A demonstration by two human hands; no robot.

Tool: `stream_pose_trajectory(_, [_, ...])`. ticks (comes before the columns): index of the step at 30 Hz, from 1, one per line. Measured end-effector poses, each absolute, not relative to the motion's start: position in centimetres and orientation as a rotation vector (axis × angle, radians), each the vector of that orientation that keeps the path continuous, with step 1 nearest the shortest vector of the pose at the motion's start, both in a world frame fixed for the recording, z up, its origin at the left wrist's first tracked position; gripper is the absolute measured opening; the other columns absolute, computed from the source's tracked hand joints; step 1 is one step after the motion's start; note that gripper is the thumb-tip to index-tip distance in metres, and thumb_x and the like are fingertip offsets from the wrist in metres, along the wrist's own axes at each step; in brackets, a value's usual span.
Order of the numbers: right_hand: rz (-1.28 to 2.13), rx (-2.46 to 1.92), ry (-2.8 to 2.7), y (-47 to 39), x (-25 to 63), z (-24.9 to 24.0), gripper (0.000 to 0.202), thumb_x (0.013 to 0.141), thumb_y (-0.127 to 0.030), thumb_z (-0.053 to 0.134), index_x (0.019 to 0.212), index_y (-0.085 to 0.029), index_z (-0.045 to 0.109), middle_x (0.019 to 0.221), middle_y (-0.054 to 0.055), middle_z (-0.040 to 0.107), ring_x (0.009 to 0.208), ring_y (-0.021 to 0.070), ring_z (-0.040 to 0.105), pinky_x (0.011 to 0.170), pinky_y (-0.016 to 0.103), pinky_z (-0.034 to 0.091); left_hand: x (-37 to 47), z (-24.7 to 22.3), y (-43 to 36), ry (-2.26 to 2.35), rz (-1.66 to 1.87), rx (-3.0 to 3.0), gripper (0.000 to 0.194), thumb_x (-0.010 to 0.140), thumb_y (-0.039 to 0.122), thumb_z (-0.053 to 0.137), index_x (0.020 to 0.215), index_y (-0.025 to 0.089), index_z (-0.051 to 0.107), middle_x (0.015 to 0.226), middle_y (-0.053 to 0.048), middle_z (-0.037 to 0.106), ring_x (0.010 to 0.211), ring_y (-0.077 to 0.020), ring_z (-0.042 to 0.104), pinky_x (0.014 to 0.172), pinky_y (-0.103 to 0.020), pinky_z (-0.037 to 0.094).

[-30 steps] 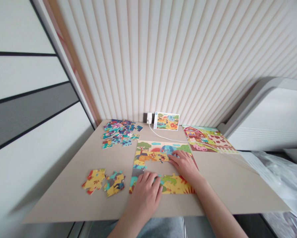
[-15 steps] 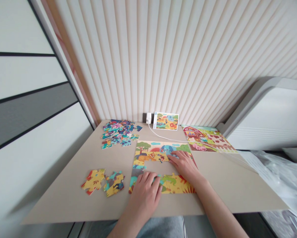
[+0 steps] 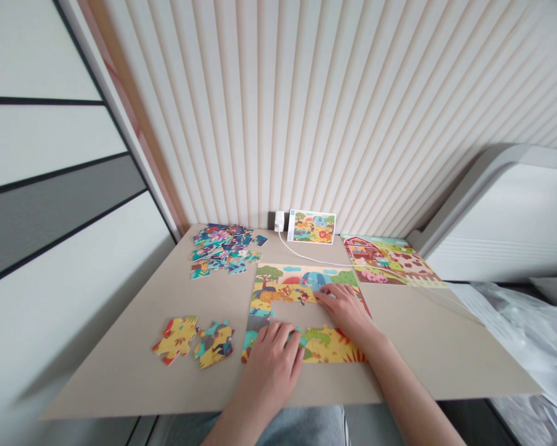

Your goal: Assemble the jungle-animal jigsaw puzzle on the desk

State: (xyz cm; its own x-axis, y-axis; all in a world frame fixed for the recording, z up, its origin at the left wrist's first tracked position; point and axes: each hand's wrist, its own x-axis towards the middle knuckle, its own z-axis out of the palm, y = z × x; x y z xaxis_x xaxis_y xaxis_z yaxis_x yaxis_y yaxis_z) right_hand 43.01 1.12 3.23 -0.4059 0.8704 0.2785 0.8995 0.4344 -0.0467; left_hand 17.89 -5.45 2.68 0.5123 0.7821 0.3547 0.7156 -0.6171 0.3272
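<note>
A partly assembled animal jigsaw puzzle (image 3: 269,291) lies flat in front of me, with a bare gap of table in its middle. My left hand (image 3: 276,356) rests over the puzzle's lower left edge, fingers spread a little and laid on the pieces. On the upper right part is my right hand (image 3: 346,306), its thumb and fingertips closed on a puzzle piece (image 3: 313,296) below the elephant; the fingers hide part of it. To the left lie two loose clusters, a yellow-red one (image 3: 176,337) and a yellow-teal one (image 3: 214,344).
A heap of dark blue and teal puzzle pieces (image 3: 225,248) sits at the back left. The picture card (image 3: 313,227) leans on the wall beside a white charger (image 3: 279,221), whose cable (image 3: 315,259) runs right across a farm puzzle (image 3: 390,260). Clear plastic (image 3: 529,322) lies beyond the table's right edge.
My right hand has shifted very slightly, and a small light gap near the elephant has closed. My left hand stays in place on the puzzle.
</note>
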Motion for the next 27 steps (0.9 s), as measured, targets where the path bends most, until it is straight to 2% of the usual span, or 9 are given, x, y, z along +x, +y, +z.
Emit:
stream_pose_trajectory(6, [0.002, -1.531, -2.266, 0.8, 44.6, 3.8, 0.032, 0.107, -0.033, 0.048, 0.102, -0.024, 0.079, 0.105, 0.008, 0.071, 0.097, 0.021, 0.064, 0.092, 0.036, 0.046, 17.9, 2.7, -5.4, 1.289, 0.736, 2.603, 0.019, 0.098, 0.018, 0.058, 0.115, 0.022, 0.065, 0.115, -0.008, 0.065, 0.11, -0.029, 0.06, 0.096, -0.05, 0.052])
stream_pose_trajectory(16, [0.037, -1.579, -2.308, 0.3, 45.1, 4.1, 0.039, 0.106, -0.036, 0.049, 0.083, -0.025, 0.078, 0.09, 0.005, 0.071, 0.089, 0.0197, 0.067, 0.087, 0.033, 0.048, 18.0, 2.8, -5.3, 1.295, 0.722, 2.602, 0.017, 0.099, 0.019, 0.057, 0.114, 0.021, 0.065, 0.115, -0.008, 0.066, 0.109, -0.0293, 0.06, 0.095, -0.051, 0.052])
stream_pose_trajectory(19, [0.029, -1.585, -2.269, 0.1, 45.1, 4.4, 0.04, 0.107, -0.035, 0.045, 0.085, -0.024, 0.077, 0.09, 0.005, 0.072, 0.086, 0.0191, 0.068, 0.086, 0.032, 0.05, 18.1, 3.0, -5.5, 1.294, 0.723, 2.615, 0.016, 0.099, 0.018, 0.057, 0.112, 0.021, 0.066, 0.113, -0.008, 0.067, 0.109, -0.0294, 0.061, 0.095, -0.051, 0.053])
stream_pose_trajectory(22, [-0.015, -1.615, -2.17, -0.4, 45.9, 4.6, 0.039, 0.108, -0.036, 0.041, 0.097, -0.024, 0.077, 0.097, 0.008, 0.074, 0.089, 0.0207, 0.07, 0.085, 0.033, 0.051, 17.3, 3.5, -6.2, 1.264, 0.757, 2.629, 0.019, 0.098, 0.017, 0.057, 0.116, 0.021, 0.066, 0.115, -0.008, 0.067, 0.111, -0.029, 0.062, 0.099, -0.051, 0.053])
stream_pose_trajectory(25, [-0.018, -1.663, -2.088, -1.9, 48.1, 4.0, 0.037, 0.106, -0.041, 0.043, 0.103, -0.024, 0.076, 0.104, 0.009, 0.076, 0.095, 0.0234, 0.071, 0.085, 0.034, 0.053, 14.4, 3.5, -7.0, 1.234, 0.826, 2.639, 0.024, 0.1, 0.018, 0.054, 0.121, 0.022, 0.065, 0.119, -0.009, 0.067, 0.114, -0.027, 0.063, 0.103, -0.047, 0.052])
stream_pose_trajectory(27, [-0.019, -1.722, -2.018, -3.5, 50.1, 3.0, 0.039, 0.105, -0.046, 0.045, 0.101, -0.024, 0.076, 0.101, 0.01, 0.076, 0.092, 0.024, 0.072, 0.084, 0.034, 0.053, 11.2, 3.2, -7.3, 1.31, 0.859, 2.645, 0.028, 0.101, 0.018, 0.052, 0.126, 0.023, 0.064, 0.122, -0.01, 0.067, 0.116, -0.0266, 0.063, 0.105, -0.046, 0.05])
